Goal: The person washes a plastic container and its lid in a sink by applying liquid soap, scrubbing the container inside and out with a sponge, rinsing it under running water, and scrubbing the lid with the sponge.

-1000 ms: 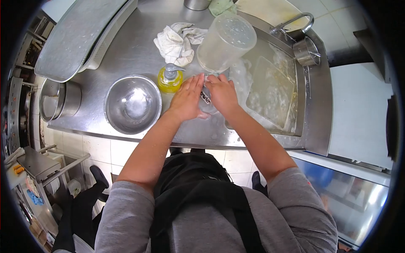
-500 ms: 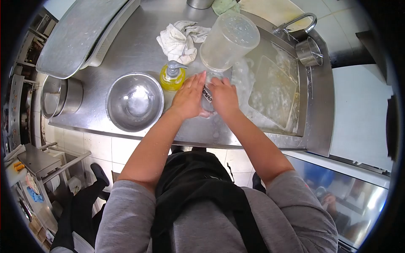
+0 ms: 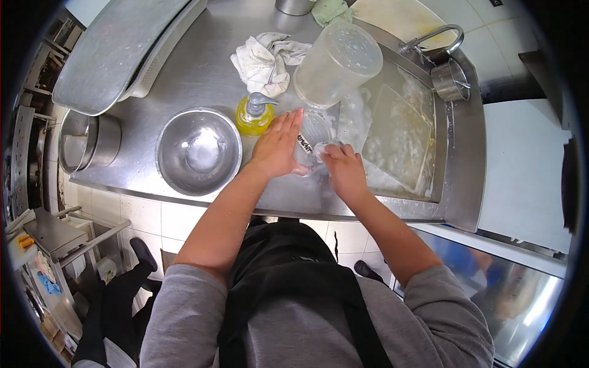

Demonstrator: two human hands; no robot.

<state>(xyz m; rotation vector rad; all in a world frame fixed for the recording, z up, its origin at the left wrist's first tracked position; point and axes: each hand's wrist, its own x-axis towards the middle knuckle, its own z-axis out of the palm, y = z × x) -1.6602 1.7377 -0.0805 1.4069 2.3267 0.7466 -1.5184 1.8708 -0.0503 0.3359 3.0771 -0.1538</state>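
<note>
A clear round lid or shallow piece with a dark-lettered label lies on the steel counter. My left hand rests against its left edge, fingers pointing up and thumb spread below. At its lower right, my right hand is closed on a small whitish, see-through wad, pressed on the surface. Just above stands a large clear plastic container, tilted in view. A yellow soap bottle with a grey pump stands left of my left hand, beside a steel bowl.
A crumpled white cloth lies behind the soap. The water-filled sink is at right, under a faucet and a small pot. Trays and steel pots stand left. Another person's legs show at lower left.
My right hand has moved right and toward me along the clear piece, uncovering more of it. My left hand has stayed nearly in place.
</note>
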